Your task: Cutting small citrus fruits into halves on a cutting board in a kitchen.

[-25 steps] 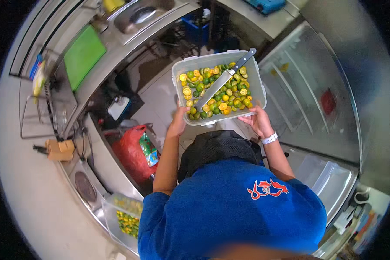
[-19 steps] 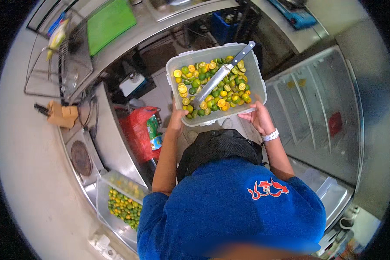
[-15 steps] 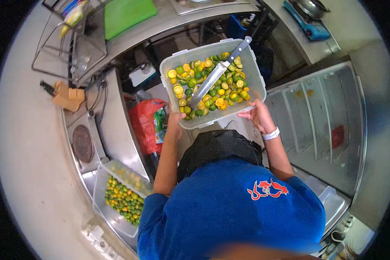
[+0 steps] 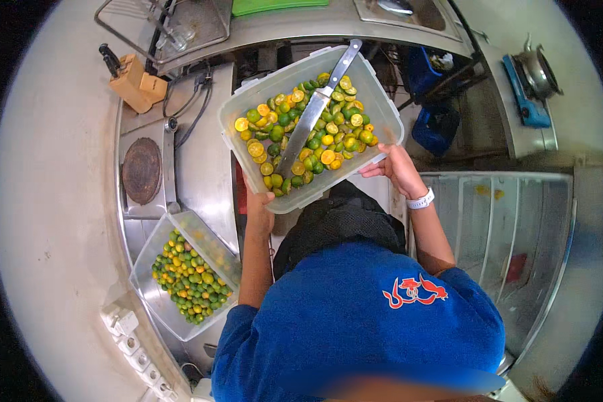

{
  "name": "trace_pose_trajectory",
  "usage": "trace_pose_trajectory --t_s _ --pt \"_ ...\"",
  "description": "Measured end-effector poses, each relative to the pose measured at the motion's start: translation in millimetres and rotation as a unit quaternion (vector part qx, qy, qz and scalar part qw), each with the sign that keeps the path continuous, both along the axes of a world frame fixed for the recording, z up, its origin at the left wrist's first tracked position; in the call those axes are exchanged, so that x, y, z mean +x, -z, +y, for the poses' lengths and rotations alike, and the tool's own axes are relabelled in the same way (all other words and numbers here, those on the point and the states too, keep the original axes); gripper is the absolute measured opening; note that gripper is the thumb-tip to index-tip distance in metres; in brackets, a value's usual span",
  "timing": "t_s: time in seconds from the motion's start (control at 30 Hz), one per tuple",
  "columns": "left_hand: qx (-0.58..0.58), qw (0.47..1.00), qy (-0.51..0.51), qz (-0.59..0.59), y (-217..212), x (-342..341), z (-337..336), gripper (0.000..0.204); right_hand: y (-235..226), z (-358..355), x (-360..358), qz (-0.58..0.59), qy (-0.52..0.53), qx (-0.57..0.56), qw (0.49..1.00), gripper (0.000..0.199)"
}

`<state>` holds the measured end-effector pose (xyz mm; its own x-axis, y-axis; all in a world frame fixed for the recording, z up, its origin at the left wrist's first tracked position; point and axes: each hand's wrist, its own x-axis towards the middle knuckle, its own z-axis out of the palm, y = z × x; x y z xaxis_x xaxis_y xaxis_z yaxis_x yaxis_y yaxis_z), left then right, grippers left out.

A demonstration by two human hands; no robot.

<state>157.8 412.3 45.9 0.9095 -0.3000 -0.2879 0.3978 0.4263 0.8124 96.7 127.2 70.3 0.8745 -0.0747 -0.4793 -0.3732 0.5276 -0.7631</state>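
Out front, I see left hand (image 4: pixel 256 204) and right hand (image 4: pixel 398 171) clamped on a tub (image 4: pixel 251 98) of cut citrus (image 4: pixel 345 130) (knife (image 4: pixel 315 112) atop); a leftward turn leaves another container (image 4: pixel 151 285) seemingly easier to reach.

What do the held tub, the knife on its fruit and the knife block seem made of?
Tub: probably smooth plastic, judging by its milky, translucent walls.
Knife: blade likely polished steel, from its silvery sheen; dark handle with pale rivets, plastic or wood unclear.
Knife block: apparently wood, dull-finished, from its light-brown tone, though no grain can be made out.
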Motion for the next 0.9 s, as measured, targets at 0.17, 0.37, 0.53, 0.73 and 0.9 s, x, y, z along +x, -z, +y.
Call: trace_pose_trajectory --t_s 0.17,0.37,0.53,0.73,0.9 --pt "0.007 0.997 -0.07 -0.006 -1.1 7.8 8.1 0.08 -7.2 -6.0 45.8 -0.019 -0.101 -0.044 0.994 0.046" --pt "-0.044 0.985 -0.154 0.057 10.6 12.2 29.2 0.097 -27.3 12.4 108.5 -0.036 -0.183 -0.075 0.98 0.044" --pt "-0.058 0.967 -0.224 0.103 31.9 -3.9 44.9 0.093 -27.4 33.1 156.5 -0.039 -0.268 -0.068 0.96 0.048" --pt "-0.03 0.917 -0.399 0.011 30.7 -30.1 29.1 0.045 -24.2 64.8 193.1 -0.029 -0.381 -0.08 0.921 0.047" --pt "-0.039 0.871 -0.485 0.065 29.7 -44.1 14.2 0.043 -10.1 82.2 205.3 -0.015 -0.434 -0.088 0.897 0.046"
